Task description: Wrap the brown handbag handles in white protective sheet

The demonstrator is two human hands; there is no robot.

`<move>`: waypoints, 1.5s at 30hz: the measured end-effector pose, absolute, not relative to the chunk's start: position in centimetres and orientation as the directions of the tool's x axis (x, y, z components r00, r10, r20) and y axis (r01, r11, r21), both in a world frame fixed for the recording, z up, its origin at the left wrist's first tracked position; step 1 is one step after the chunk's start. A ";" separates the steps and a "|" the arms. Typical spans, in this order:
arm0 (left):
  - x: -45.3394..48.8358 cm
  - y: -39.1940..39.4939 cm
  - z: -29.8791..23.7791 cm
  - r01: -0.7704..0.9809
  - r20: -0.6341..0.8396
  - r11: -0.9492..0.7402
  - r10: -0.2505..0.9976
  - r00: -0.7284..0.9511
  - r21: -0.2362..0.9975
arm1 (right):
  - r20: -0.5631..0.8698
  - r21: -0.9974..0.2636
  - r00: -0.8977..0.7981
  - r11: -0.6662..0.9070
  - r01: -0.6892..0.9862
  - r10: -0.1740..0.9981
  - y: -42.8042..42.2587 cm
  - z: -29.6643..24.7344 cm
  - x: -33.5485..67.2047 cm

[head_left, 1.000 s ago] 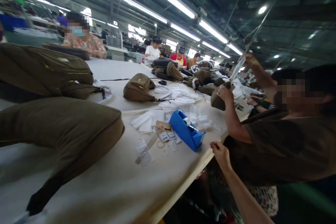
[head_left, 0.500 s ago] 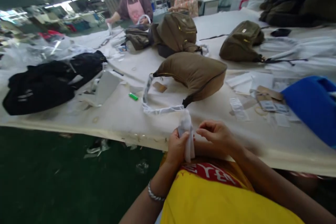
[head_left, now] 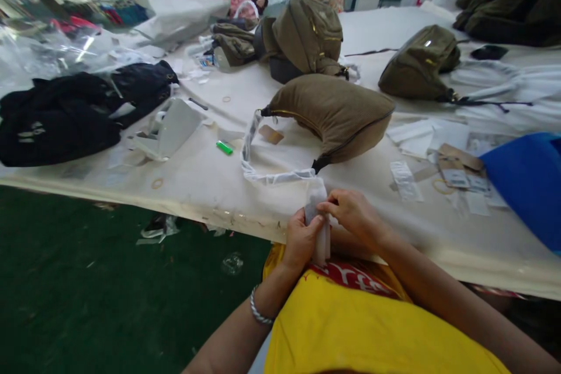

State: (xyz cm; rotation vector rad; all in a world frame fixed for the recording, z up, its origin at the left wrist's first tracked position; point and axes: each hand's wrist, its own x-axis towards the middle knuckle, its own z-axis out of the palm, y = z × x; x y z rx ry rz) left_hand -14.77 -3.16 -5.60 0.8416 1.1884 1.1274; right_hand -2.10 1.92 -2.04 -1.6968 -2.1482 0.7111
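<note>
My left hand (head_left: 300, 239) is closed around the end of a white wrapped strap (head_left: 318, 213) at the table's near edge. My right hand (head_left: 353, 213) pinches the same wrapping from the right, fingertips meeting the left thumb. The strap (head_left: 252, 152) loops back across the table to an olive-brown shoulder bag (head_left: 337, 114) lying just beyond my hands. A bracelet sits on my left wrist.
A blue tape dispenser (head_left: 523, 181) sits at the right with paper tags (head_left: 456, 166) and white slips around it. More olive bags (head_left: 418, 64) lie farther back, black bags (head_left: 65, 114) at left. A green lighter (head_left: 224, 148) lies mid-table. Two people work at the far side.
The view has swung from the right side of the table down to my hands. My right hand has closed in from apart onto the strap's wrapping that my left hand holds.
</note>
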 end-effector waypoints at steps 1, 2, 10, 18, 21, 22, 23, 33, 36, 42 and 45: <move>-14.8 -3.2 -5.6 -0.216 -0.273 0.266 0.962 -0.003 0.940 | -0.063 -0.560 -0.233 0.159 0.813 0.970 1.9 -2.1 -2.0; -14.8 -3.2 -5.6 -0.219 -0.281 0.274 0.960 0.001 0.936 | -0.070 -0.575 -0.204 0.128 0.808 0.976 2.0 -2.3 -1.9; -15.1 -3.1 -4.6 -0.504 -0.401 0.393 0.911 0.098 0.769 | -0.198 -0.928 -0.255 -0.098 0.360 0.946 2.3 -3.6 -1.4; -16.2 -2.7 -4.5 -0.681 -0.459 0.516 0.841 0.287 0.520 | -0.131 -0.982 -0.468 -0.179 -0.058 0.874 2.6 -3.8 -1.2; -16.2 -2.6 -4.7 -0.726 -0.450 0.531 0.828 0.335 0.437 | -0.097 -0.994 -0.424 -0.105 0.004 0.900 2.6 -3.7 -1.4; -16.1 -2.6 -4.6 -0.739 -0.447 0.536 0.823 0.350 0.409 | -0.090 -0.996 -0.408 -0.092 0.014 0.908 2.5 -3.7 -1.5; -16.0 -2.5 -4.5 -0.752 -0.444 0.540 0.818 0.365 0.377 | -0.086 -0.996 -0.387 -0.090 0.008 0.918 2.3 -3.8 -1.8; -15.8 -2.0 -3.0 -0.825 -0.510 0.563 0.722 0.468 0.041 | -0.083 -0.943 -0.232 -0.152 -0.295 0.969 1.0 -4.9 -5.4; -16.0 -1.8 -3.5 -0.808 -0.527 0.544 0.766 0.368 0.225 | -0.108 -0.981 -0.230 -0.141 -0.131 0.967 0.4 -4.6 -4.3; -15.5 -2.7 -4.7 -0.722 -0.454 0.473 0.857 0.245 0.504 | -0.090 -0.975 -0.179 -0.050 0.218 0.980 -4.3 -4.2 -1.2; -14.9 -3.5 -4.8 -0.725 -0.470 0.487 0.846 0.253 0.486 | 0.035 -0.949 -0.179 0.089 0.302 0.983 -6.7 -4.7 -0.9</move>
